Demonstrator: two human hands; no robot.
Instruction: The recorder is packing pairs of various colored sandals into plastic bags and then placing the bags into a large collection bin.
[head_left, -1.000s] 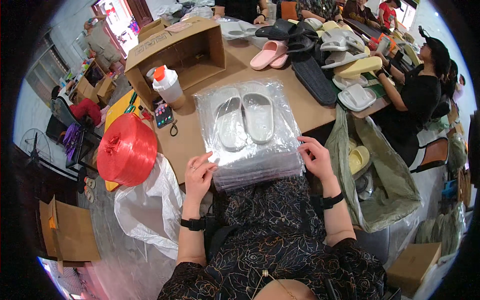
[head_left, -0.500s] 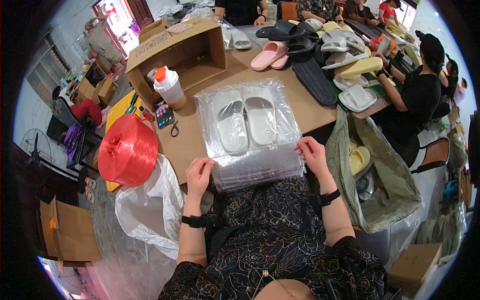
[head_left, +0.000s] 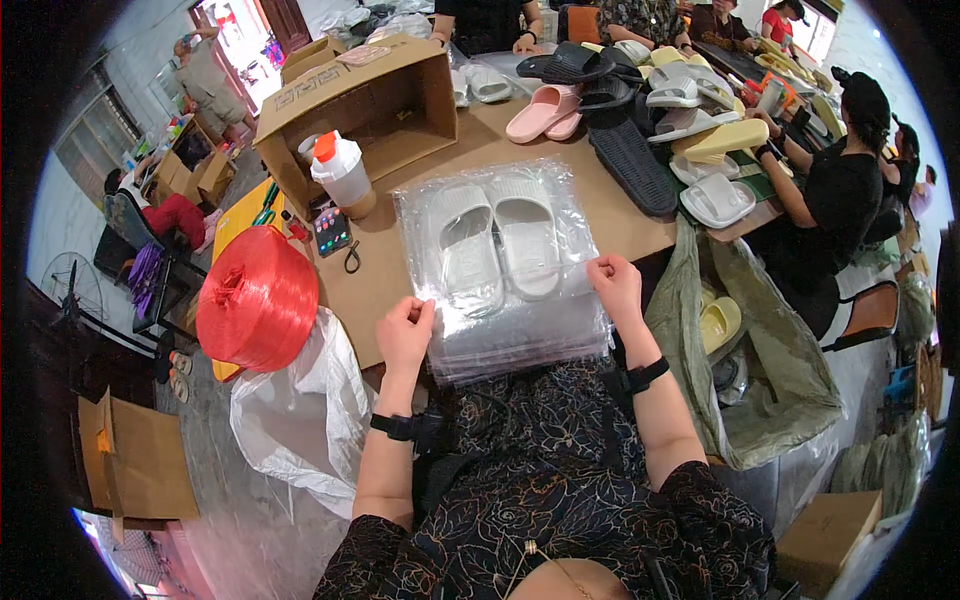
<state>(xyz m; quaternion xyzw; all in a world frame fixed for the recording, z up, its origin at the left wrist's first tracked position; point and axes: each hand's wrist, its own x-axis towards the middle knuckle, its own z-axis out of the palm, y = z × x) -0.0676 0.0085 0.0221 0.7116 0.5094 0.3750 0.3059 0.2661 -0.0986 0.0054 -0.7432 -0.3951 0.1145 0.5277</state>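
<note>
Far left, a big red twine roll (head_left: 258, 300) sits beside the tabletop (head_left: 380, 285); a wide-swung elbow could nudge it, I'd judge. Next along, the bottle (head_left: 340, 170) stands near the bag, tippable if the film gets yanked that way. Now the left hand (head_left: 404, 333): fingers (head_left: 411, 308) in a narrow pinch, apparently on film at the clear bag (head_left: 578, 215)'s left side. And centre stage, the white slippers (head_left: 470, 250), side by side under that film, atop a stack of bags (head_left: 520, 345) at the tabletop's near edge. Slick on slick here: an uneven pull could skid the pair askew, or bring a second bag along. Over to the right hand (head_left: 617, 287), pinched narrow too, apparently on film, but farther up than the left, so the edge runs aslant and could seal crooked. Far right, the open green sack (head_left: 790, 400) gapes, ready to swallow anything sliding off.
</note>
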